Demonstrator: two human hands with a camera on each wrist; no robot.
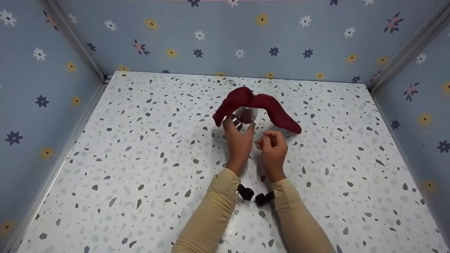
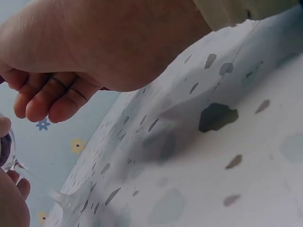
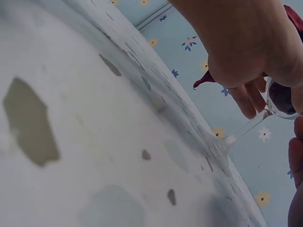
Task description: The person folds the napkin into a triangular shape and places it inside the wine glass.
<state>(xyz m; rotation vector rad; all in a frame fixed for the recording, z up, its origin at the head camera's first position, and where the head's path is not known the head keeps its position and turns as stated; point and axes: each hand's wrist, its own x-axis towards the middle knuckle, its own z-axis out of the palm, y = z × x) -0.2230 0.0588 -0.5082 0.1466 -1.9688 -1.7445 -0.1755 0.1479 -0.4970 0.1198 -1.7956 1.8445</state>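
A clear stemmed glass stands on the table, its foot on the speckled top. A dark red cloth is tucked into the bowl, and its two ends spread outward left and right like wings. My left hand grips the bowl from the near side, thumb and fingers around it; the right wrist view shows this hand around the glass. Just right of the glass, my right hand hovers with loosely curled fingers and nothing visible in them. In the left wrist view its fingers hang bent.
The table is white with grey speckles. Blue flowered walls enclose it at the back and both sides. Black wrist cameras sit close together between the forearms.
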